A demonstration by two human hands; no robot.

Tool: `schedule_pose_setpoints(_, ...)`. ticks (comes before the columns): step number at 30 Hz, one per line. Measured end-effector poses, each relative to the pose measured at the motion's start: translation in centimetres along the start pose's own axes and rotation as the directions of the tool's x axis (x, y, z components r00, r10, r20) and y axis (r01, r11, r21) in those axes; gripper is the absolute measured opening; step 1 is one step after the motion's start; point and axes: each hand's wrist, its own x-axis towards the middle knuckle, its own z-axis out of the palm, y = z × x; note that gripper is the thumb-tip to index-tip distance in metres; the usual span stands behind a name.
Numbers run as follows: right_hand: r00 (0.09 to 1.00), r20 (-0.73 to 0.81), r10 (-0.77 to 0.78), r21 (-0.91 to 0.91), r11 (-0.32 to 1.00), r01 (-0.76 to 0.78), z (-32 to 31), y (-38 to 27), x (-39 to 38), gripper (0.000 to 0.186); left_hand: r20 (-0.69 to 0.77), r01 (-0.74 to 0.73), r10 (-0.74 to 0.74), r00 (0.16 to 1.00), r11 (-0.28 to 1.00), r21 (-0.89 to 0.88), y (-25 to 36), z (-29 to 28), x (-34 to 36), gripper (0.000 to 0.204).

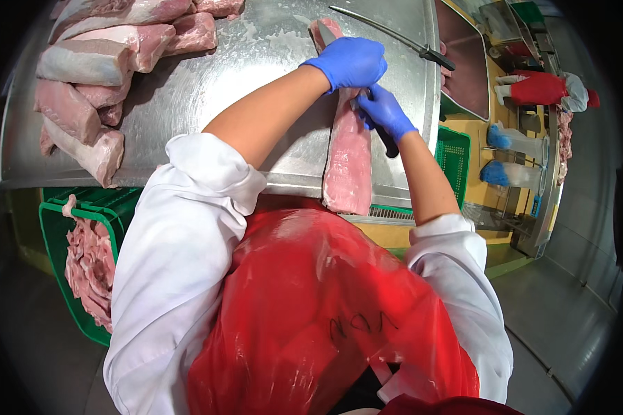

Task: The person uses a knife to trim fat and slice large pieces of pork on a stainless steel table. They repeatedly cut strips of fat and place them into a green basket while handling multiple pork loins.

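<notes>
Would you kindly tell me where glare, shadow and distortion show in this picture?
Head view: white glare on the metal table, left of the left hand; head view: dark shadow along the right side of the meat pile; head view: fisheye distortion tips the co-worker at far right sideways, near the black rim.

A head-worn fisheye looks down from near onto both hands (354, 63) and table (249, 76).
</notes>
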Motion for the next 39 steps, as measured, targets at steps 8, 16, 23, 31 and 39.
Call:
schedule_pose_setpoints(8,0.983,0.177,0.042,-0.091,0.996,-0.026,0.4,2.5,-12.4,0.073,-0.142,-0.078,0.081,0.987,0.997,0.023,-1.1,-3.8,-2.1,0.029)
schedule_pose_setpoints(16,0.976,0.215,-0.029,-0.31,0.946,0.097,2.5,1.1,-11.6,0.072,-0.073,-0.08,0.078,0.994,0.996,-0.03,0.6,-6.4,-0.7,0.031)
schedule_pose_setpoints(23,0.979,0.191,0.069,-0.091,0.994,-0.052,4.9,1.4,-11.9,0.072,-0.341,-0.341,0.3,0.891,0.938,-0.063,2.5,-8.4,-2.1,0.024)
schedule_pose_setpoints(31,0.959,0.268,0.096,-0.231,0.972,-0.033,5.3,2.7,-22.2,0.069,-0.209,-0.385,0.381,0.901,0.923,0.023,2.5,-15.6,-5.8,0.023)
schedule_pose_setpoints(39,0.917,0.398,0.022,-0.339,0.932,0.125,6.9,0.7,-18.0,0.074,-0.33,-0.144,-0.192,0.924,0.625,-0.767,7.4,-27.9,-9.8,0.021)
